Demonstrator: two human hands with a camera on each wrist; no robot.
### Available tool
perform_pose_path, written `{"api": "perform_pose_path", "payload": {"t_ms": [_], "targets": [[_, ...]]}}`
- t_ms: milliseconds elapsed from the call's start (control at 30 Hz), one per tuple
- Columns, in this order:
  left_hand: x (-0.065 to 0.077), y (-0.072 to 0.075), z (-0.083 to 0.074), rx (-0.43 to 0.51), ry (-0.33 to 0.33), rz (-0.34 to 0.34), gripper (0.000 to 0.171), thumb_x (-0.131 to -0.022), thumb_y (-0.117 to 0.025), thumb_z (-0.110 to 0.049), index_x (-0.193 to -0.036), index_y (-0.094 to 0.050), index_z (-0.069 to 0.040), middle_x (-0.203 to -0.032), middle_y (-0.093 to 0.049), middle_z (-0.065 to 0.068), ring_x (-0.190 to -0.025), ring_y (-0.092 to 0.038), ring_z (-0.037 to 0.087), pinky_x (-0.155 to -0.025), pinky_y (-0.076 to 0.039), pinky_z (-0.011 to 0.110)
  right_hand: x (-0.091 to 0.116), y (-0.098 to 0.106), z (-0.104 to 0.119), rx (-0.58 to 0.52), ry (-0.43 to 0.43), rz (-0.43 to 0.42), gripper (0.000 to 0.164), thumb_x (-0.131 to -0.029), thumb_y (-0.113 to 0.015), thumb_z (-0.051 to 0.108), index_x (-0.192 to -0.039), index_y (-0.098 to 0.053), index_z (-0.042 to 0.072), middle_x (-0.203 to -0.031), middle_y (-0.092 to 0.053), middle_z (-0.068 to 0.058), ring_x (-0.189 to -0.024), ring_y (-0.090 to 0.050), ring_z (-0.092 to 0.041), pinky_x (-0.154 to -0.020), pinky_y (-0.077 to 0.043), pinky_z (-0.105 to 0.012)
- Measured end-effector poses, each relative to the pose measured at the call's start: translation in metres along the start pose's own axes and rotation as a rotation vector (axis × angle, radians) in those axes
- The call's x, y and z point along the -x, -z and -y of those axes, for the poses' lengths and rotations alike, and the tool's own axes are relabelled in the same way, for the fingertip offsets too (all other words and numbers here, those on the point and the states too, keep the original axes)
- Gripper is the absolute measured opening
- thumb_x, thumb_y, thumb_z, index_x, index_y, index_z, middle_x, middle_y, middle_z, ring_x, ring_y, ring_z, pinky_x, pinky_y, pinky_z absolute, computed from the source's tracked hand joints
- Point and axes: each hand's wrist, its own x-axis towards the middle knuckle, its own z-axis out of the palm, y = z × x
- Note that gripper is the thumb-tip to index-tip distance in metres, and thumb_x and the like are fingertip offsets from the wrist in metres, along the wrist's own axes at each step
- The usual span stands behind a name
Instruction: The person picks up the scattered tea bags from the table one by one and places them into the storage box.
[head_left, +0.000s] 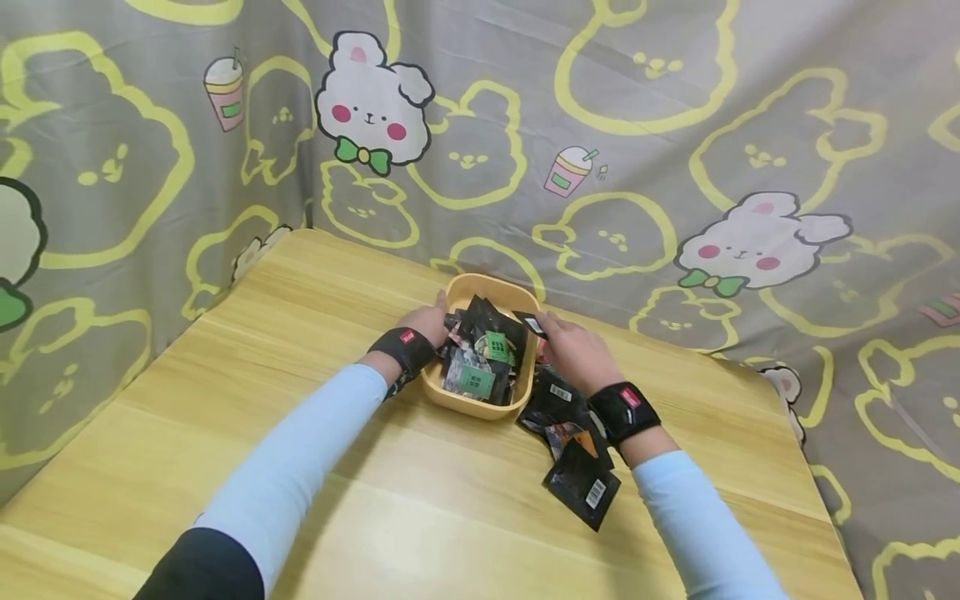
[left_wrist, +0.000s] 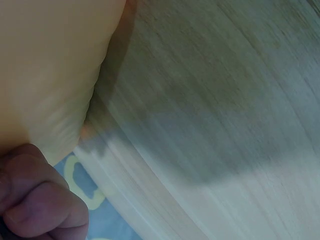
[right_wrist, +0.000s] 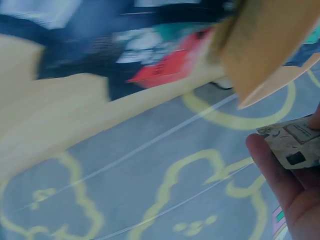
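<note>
My right hand (head_left: pixel 577 350) pinches a small flat packet (head_left: pixel 531 323) over the right rim of a yellow plastic bin (head_left: pixel 480 408). In the right wrist view, this packet (right_wrist: pixel 295 142) shows a pale printed face between thumb and fingers. My left hand (head_left: pixel 426 323) is at the bin's left rim, its fingers (left_wrist: pixel 45 210) curled beside the outer wall in the left wrist view. A dark packet edge (head_left: pixel 452 320) shows at its fingertips, mostly hidden. Inside the bin lie several black packets, some with green labels (head_left: pixel 476 382).
Right of the bin, a loose pile of black packets (head_left: pixel 581 483) overlaps on the wooden table (head_left: pixel 262 392), partly under my right wrist. A grey patterned cloth (head_left: pixel 480 150) hangs behind the table and at both sides.
</note>
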Motion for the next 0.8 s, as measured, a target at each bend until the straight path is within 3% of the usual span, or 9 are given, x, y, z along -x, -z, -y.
{"api": "perform_pose_path", "payload": {"t_ms": [100,167,233,400,467,800], "targets": [[0.0,-0.001,-0.001,-0.002,0.004,0.002,0.072,-0.094,-0.047,-0.014,-0.15,-0.003,0.0,-0.087,-0.066,0.015,-0.074,-0.061,0.026,-0.068,-0.049,0.034,-0.017,0.001,0.014,-0.129,-0.012,0.103,0.07,-0.089,-0.06,0.034,-0.149,-0.026,0.016,-0.15,-0.03,-0.02,-0.111,-0.057,-0.035,-0.086,-0.048,-0.047],[-0.001,0.0,-0.001,0.0,0.002,0.005,0.07,-0.095,-0.046,-0.014,-0.15,-0.004,-0.001,-0.083,-0.065,0.014,-0.072,-0.06,0.025,-0.066,-0.047,0.033,-0.023,0.001,0.021,-0.217,-0.025,0.177,0.084,-0.084,-0.061,0.05,-0.151,-0.016,0.026,-0.155,-0.016,-0.017,-0.127,-0.044,-0.038,-0.097,-0.042,-0.05],[-0.001,0.0,0.0,-0.006,0.0,0.01,0.07,-0.095,-0.045,-0.014,-0.15,-0.004,-0.001,-0.082,-0.064,0.013,-0.071,-0.059,0.024,-0.064,-0.046,0.032,-0.024,0.001,0.026,-0.263,-0.027,0.231,0.092,-0.079,-0.06,0.061,-0.151,-0.01,0.031,-0.157,-0.005,-0.015,-0.128,-0.042,-0.039,-0.099,-0.039,-0.051],[-0.002,0.0,0.001,0.005,-0.003,0.011,0.07,-0.094,-0.046,-0.013,-0.15,-0.005,0.0,-0.086,-0.065,0.014,-0.073,-0.06,0.023,-0.066,-0.048,0.032,-0.006,0.0,0.023,-0.274,-0.028,0.283,0.091,-0.079,-0.056,0.066,-0.151,-0.014,0.029,-0.158,-0.005,-0.011,-0.13,-0.041,-0.039,-0.099,-0.038,-0.055],[-0.002,0.0,0.002,0.016,-0.008,0.006,0.071,-0.094,-0.047,-0.013,-0.15,-0.005,0.0,-0.086,-0.065,0.015,-0.072,-0.06,0.024,-0.066,-0.047,0.032,0.003,-0.002,0.019,-0.272,-0.039,0.302,0.091,-0.079,-0.056,0.066,-0.151,-0.016,0.027,-0.158,-0.006,-0.01,-0.138,-0.027,-0.038,-0.102,-0.034,-0.058],[-0.01,-0.005,0.005,0.011,0.003,0.037,0.071,-0.095,-0.044,-0.014,-0.15,-0.001,-0.002,-0.092,-0.066,0.017,-0.076,-0.061,0.026,-0.068,-0.048,0.033,0.043,-0.01,0.008,-0.252,-0.058,0.304,0.091,-0.077,-0.057,0.067,-0.15,-0.023,0.025,-0.156,-0.016,-0.014,-0.135,-0.035,-0.039,-0.098,-0.039,-0.055]]}}
